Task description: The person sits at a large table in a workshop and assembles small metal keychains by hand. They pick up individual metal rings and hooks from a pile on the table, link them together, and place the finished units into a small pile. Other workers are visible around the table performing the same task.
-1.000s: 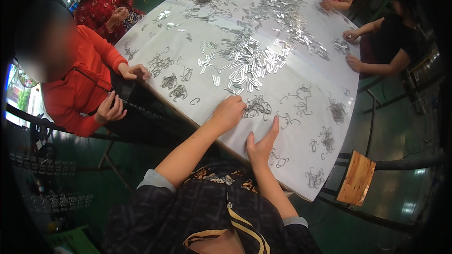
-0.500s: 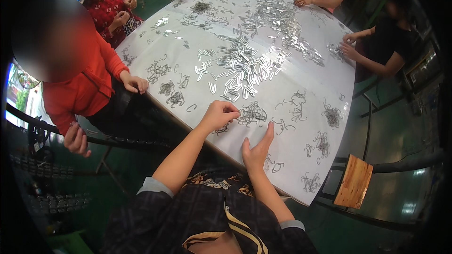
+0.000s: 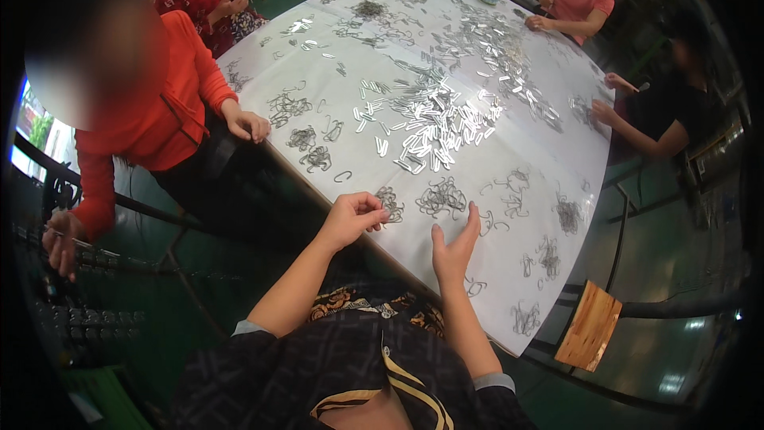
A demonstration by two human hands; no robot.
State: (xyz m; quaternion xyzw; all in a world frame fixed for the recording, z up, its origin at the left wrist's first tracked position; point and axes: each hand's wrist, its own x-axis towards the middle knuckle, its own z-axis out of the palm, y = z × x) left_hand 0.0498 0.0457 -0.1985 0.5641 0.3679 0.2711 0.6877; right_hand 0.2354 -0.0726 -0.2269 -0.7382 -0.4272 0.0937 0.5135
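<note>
Here, a bare left hand (image 3: 352, 221) pinches beside a small pile of curved grey metal hooks (image 3: 390, 204) on a broad white table (image 3: 410, 251), any catch impossible to confirm, the bare right hand (image 3: 454, 256) spread loose, the hooks seemingly light, stiff, tangle-prone and best taken mid-curve.

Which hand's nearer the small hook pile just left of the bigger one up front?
Left: the left hand is at the lower-left edge of the small hook pile; the right hand is farther off, to its lower right in the picture.
</note>
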